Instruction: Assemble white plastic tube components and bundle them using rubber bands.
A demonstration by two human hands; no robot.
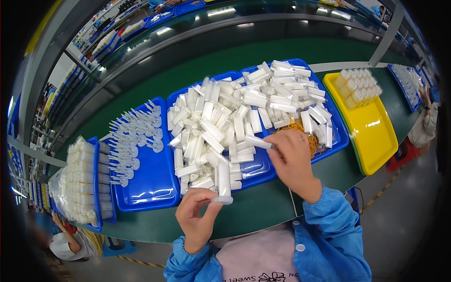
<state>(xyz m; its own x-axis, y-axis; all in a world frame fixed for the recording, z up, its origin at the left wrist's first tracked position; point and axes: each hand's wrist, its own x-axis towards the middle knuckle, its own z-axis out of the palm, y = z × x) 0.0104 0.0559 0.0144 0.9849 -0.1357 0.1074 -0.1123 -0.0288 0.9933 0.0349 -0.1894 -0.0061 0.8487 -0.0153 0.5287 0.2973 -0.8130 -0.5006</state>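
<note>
My left hand (pixel 196 214) pinches the base of a white plastic tube (pixel 224 181), held upright over the green table's near edge. My right hand (pixel 293 157) reaches into the blue tray (pixel 249 171) and grips one end of a clear-wrapped white tube (pixel 256 141) that lies on the pile. Heaps of the same white tubes (pixel 221 122) fill that tray and the blue tray (pixel 336 134) behind it. A tangle of orange rubber bands (pixel 307 134) lies just past my right hand.
Left of the pile a blue tray (pixel 150 183) holds several clear plastic applicators (pixel 136 136). Farther left stands a block of white bottles (pixel 82 181). A yellow tray (pixel 376 136) with white bottles sits at right. Other people's arms show at both lower sides.
</note>
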